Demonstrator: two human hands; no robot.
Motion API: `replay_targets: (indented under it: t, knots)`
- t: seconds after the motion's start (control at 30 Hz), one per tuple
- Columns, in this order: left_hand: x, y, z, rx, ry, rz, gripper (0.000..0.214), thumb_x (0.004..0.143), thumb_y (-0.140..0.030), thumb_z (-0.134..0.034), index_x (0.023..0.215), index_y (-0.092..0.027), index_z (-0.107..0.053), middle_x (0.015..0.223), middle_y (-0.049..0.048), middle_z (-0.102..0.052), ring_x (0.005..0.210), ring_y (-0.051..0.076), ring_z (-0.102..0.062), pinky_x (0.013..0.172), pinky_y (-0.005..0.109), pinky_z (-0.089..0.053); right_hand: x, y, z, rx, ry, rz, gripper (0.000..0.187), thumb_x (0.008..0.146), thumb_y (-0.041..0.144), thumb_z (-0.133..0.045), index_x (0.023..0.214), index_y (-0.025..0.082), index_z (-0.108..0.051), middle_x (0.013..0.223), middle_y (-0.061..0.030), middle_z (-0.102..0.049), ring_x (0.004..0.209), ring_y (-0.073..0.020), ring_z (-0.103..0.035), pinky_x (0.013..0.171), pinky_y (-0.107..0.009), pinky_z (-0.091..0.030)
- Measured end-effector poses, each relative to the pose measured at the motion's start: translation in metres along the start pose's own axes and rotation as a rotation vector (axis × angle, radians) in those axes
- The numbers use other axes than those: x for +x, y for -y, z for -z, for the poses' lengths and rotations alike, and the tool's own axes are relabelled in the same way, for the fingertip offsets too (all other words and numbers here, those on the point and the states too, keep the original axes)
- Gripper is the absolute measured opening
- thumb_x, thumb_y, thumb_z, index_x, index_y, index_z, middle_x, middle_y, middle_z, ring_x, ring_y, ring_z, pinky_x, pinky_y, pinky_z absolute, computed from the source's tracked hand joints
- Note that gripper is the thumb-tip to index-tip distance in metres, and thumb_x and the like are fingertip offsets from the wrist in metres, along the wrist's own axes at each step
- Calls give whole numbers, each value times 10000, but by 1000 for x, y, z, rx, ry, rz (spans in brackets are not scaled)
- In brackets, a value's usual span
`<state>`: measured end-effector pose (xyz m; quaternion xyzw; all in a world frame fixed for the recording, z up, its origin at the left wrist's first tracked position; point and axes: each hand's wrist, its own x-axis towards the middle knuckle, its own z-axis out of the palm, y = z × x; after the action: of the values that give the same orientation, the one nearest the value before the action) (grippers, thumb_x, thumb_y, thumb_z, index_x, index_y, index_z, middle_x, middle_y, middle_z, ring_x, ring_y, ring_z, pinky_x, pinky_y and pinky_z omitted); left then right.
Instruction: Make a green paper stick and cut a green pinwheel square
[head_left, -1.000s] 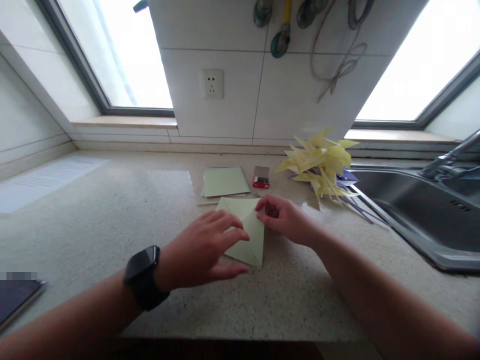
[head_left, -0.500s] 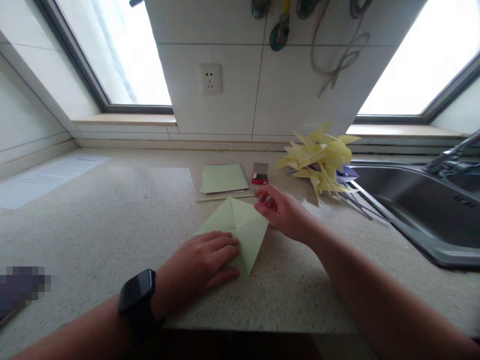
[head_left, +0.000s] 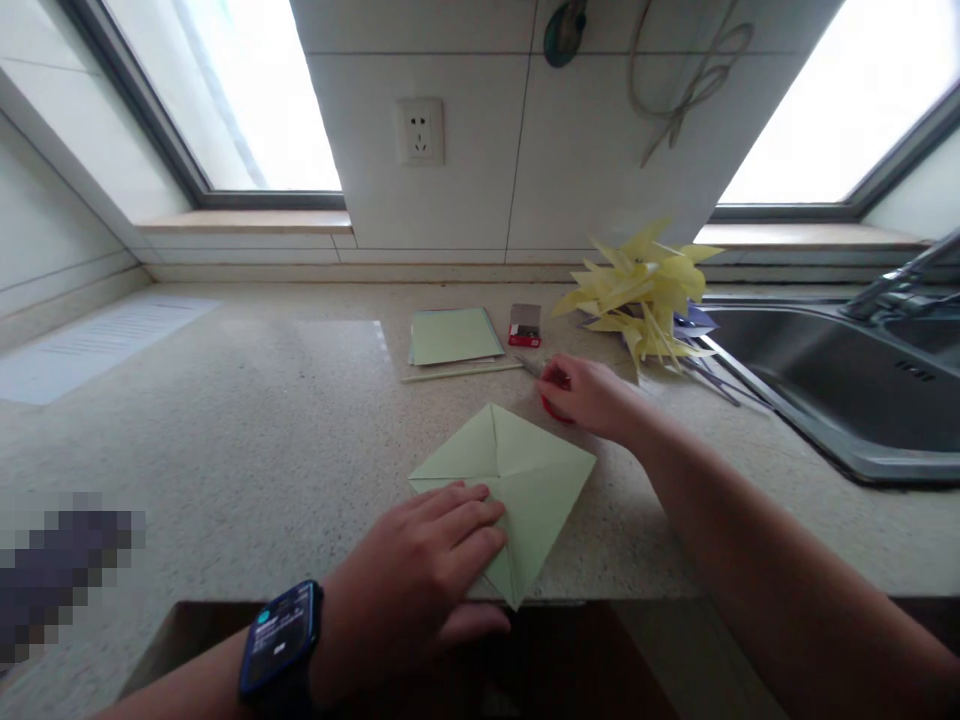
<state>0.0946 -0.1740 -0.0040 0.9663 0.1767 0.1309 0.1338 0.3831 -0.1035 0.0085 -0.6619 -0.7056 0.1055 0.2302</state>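
A pale green creased paper square (head_left: 525,480) lies near the front edge of the speckled counter (head_left: 247,430), one corner over the edge. My left hand (head_left: 420,580), a dark watch on its wrist, rests flat on the paper's near left part with fingers stretched out. My right hand (head_left: 589,395) is beyond the paper's far right edge. Its fingers are closed on a red-handled thing (head_left: 553,405), perhaps scissors, with a thin metal tip (head_left: 529,365) pointing left.
A stack of green paper (head_left: 452,335), a thin stick (head_left: 461,372) and a small red box (head_left: 524,326) lie farther back. A heap of yellow folded paper (head_left: 645,295) sits beside the steel sink (head_left: 840,390) at right. White sheet (head_left: 97,340) at far left.
The paper has slid toward the front edge under my left hand and lies unfolded flatter. My right hand has left the paper and closed on the red-handled thing behind it.
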Motion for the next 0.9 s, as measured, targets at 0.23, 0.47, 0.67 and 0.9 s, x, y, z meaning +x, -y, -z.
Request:
replay_targets:
  t: [0.23, 0.47, 0.67, 0.9]
  knots:
    - [-4, 4, -3, -31, -74, -98, 215, 973, -392, -614, 1067, -212, -684, 1247, 38, -729, 1175, 271, -642, 965, 445, -527, -27, 5, 10, -25, -7, -51, 100, 866, 289, -649, 818, 203, -656, 742, -31, -682, 635, -164, -562, 568, -282, -359]
    - [-5, -1, -5, 68, -179, -180, 130, 969, -294, -604, 940, -212, -701, 1070, 30, -750, 900, 237, -639, 790, 400, -514, -97, 31, 13, 183, -276, 114, 67, 947, 234, -568, 949, 210, -631, 842, -19, -636, 698, -152, -535, 650, -295, -443]
    - [-5, -2, -6, 28, -196, -51, 182, 992, -271, -547, 916, -225, -707, 698, 6, -674, 641, 190, -564, 587, 311, -390, -153, 54, -10, 339, -88, 248, 168, 950, 175, -573, 1090, 237, -642, 1061, -56, -623, 867, -161, -597, 745, -300, -510]
    - [-6, -10, 0, -410, -152, 344, 262, 997, -373, -531, 967, -213, -736, 724, 14, -744, 637, 162, -669, 611, 264, -445, -168, 67, -36, 341, -175, 234, 207, 936, 199, -625, 1134, 262, -622, 942, -24, -676, 775, -166, -615, 717, -324, -521]
